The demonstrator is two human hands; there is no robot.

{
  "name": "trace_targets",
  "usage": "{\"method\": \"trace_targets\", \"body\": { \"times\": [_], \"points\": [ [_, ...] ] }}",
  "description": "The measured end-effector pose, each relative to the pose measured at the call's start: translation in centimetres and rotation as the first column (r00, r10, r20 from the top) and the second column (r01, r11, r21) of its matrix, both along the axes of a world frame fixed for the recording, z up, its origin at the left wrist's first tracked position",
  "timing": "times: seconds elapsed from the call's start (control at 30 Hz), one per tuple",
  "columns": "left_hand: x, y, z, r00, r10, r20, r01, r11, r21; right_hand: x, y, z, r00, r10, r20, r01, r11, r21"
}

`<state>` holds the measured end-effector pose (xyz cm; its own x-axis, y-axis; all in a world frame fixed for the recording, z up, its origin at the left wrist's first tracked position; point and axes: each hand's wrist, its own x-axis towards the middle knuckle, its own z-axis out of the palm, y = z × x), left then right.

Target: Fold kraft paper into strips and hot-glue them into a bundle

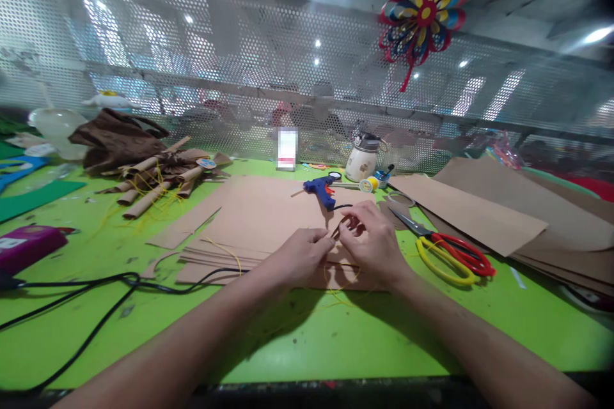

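My left hand (307, 252) and my right hand (374, 239) meet above a stack of brown paper sheets (268, 211). Between their fingertips is a small curled brown paper strip (338, 227), pinched from both sides; my right fingers hide part of it. Yellow thread (343, 284) trails in loops just below the hands. Beyond them a blue glue gun (319, 192) lies on its side on the sheets. Scissors (446, 252) with red and yellow handles rest to the right of my right hand, blades partly spread.
At left lie rolled brown paper pieces (151, 198) with yellow thread, a purple box (31, 249) and a black cable (129, 280). A bottle (362, 156), a yellow thread spool (369, 185) and a lit phone (286, 148) stand behind. Large brown sheets (484, 204) cover the right.
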<state>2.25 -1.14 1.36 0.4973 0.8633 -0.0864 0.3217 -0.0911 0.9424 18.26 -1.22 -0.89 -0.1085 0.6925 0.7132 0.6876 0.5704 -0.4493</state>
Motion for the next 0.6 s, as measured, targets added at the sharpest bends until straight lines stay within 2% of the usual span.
{"method": "trace_targets", "body": {
  "times": [0.17,0.3,0.6],
  "points": [
    [-0.12,-0.10,-0.06,1.000,-0.005,0.003,0.005,1.000,0.015,-0.08,0.05,0.02,0.999,-0.029,0.016,0.029,1.000,0.010],
    [-0.37,-0.14,-0.24,0.999,-0.017,0.039,0.017,1.000,-0.020,-0.10,0.06,0.23,1.000,-0.005,-0.009,0.005,0.999,-0.038],
    [-0.58,0.10,-0.81,0.995,0.037,0.091,-0.016,0.974,-0.224,-0.03,0.51,-0.04,0.998,0.035,-0.057,-0.041,0.994,-0.097]
  ]
}}
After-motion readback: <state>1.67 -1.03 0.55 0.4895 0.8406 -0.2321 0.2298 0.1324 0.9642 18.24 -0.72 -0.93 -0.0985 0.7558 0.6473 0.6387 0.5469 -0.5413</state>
